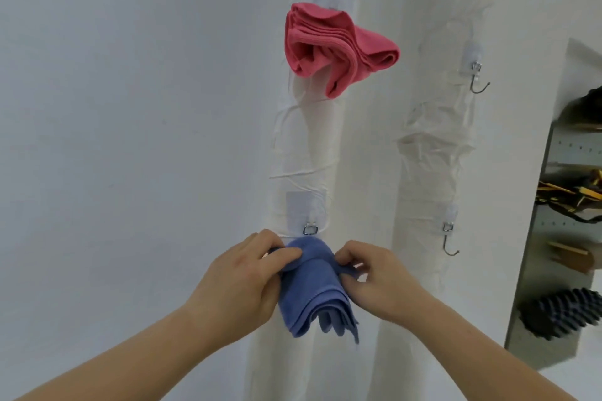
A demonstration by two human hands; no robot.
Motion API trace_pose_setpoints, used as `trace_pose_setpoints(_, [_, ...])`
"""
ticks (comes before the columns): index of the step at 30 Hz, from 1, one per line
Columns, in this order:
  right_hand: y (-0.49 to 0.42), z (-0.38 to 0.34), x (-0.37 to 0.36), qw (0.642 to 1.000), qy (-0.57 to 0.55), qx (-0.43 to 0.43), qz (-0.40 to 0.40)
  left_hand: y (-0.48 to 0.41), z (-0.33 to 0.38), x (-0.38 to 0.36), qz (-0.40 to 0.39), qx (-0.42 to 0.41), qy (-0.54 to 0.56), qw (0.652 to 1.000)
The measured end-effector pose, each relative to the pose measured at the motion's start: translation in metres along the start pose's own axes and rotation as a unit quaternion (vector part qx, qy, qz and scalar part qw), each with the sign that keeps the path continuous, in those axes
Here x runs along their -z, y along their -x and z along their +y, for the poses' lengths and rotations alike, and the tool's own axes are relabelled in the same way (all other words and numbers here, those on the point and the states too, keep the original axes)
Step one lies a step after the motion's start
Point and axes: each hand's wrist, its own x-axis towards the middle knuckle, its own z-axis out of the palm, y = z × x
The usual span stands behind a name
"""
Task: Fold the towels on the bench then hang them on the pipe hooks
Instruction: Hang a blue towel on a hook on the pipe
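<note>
Both of my hands are pinched on the folded blue towel (314, 283): my left hand (241, 283) grips its upper left edge between thumb and fingers, and my right hand (381, 280) nips its upper right edge with the fingertips closed on the cloth. I hold the towel against the left pipe (306, 153), its top bunched just below the metal ring of the lower hook mount (309, 228); whether it sits on the hook itself I cannot tell, as the cloth covers that spot. Its folded layers hang down between my wrists. Higher on the same pipe a pink towel (335, 49) hangs in a crumpled fold, covering its hook. On the right pipe (433, 153) two metal hooks show, the upper hook (477, 78) and the lower hook (449, 239), both bare. At the right edge a shelf unit (553, 205) holds dark and yellow items too blurred to name.
</note>
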Motion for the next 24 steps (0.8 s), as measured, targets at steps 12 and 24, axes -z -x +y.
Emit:
trace_pose_setpoints(12, [0.015,-0.028,0.021,0.993,0.025,0.002,-0.116,-0.007,0.035,0.007,-0.072,0.075,-0.002,0.995])
trace_pose_setpoints(24, [0.014,-0.025,-0.003,0.988,-0.119,-0.067,-0.073,0.007,0.042,-0.011,-0.033,0.182,0.102,0.978])
